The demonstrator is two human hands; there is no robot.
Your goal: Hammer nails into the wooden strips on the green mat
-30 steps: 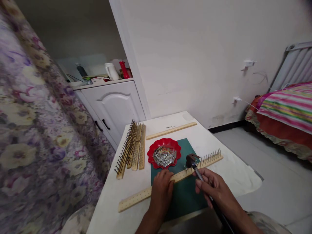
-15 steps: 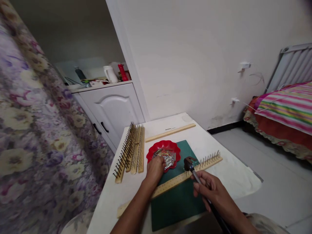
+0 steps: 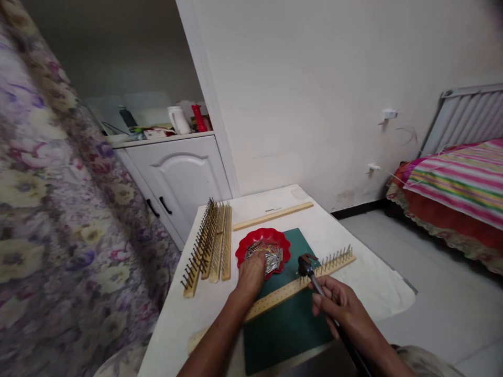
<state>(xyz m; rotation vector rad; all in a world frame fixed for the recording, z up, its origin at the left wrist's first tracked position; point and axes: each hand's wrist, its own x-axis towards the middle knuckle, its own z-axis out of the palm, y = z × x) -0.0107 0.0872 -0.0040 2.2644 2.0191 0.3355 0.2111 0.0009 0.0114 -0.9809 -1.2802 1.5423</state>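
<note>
Clasping a hammer [image 3: 316, 283], likely head-heavy and best held low, the right hand [image 3: 348, 309] sits apart from the left hand [image 3: 252, 273], whose grip among nails [image 3: 274, 262] is hidden.

I'm in a home bedroom. Bed [image 3: 458, 180] on my right, floral curtain [image 3: 74, 220] and white cupboard [image 3: 186, 178] on my left.

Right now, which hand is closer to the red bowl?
The left hand: it dips into the red bowl, at the nails. The right hand is outside the bowl, to its right and nearer the person, holding the hammer.
</note>
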